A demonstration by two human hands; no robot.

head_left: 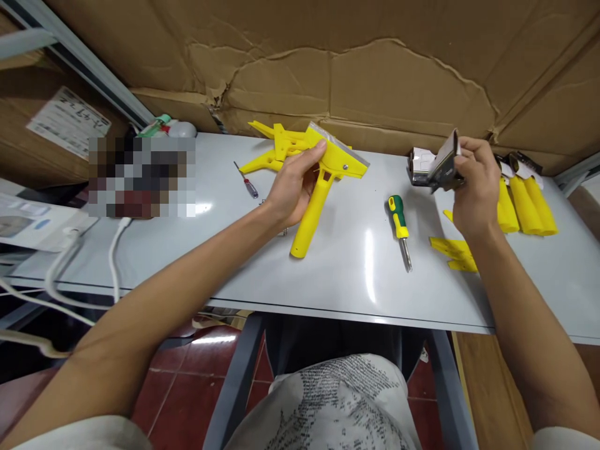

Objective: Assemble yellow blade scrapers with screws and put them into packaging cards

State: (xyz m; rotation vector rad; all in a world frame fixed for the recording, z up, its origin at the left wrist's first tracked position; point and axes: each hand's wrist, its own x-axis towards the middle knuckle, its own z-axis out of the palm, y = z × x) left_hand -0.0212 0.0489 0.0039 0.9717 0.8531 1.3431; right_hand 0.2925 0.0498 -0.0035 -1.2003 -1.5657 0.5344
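Observation:
My left hand (293,187) grips a yellow scraper (313,215) by its neck, thumb on the head. The scraper's metal blade (337,142) faces up and away, and its handle hangs down toward me. On the right, my right hand (475,181) is closed on a small dark card sleeve (446,161), tilted above the table. Just left of that sleeve sits a black and white box (420,164). Between my hands lies a green and yellow screwdriver (399,228). More yellow scraper parts (281,142) lie behind my left hand.
A small screwdriver (248,182) lies left of my left hand. Yellow handles (527,203) and flat yellow pieces (454,250) are at the right. White cables (115,256) run over the left edge. A cardboard wall (365,81) closes off the table's (262,281) back.

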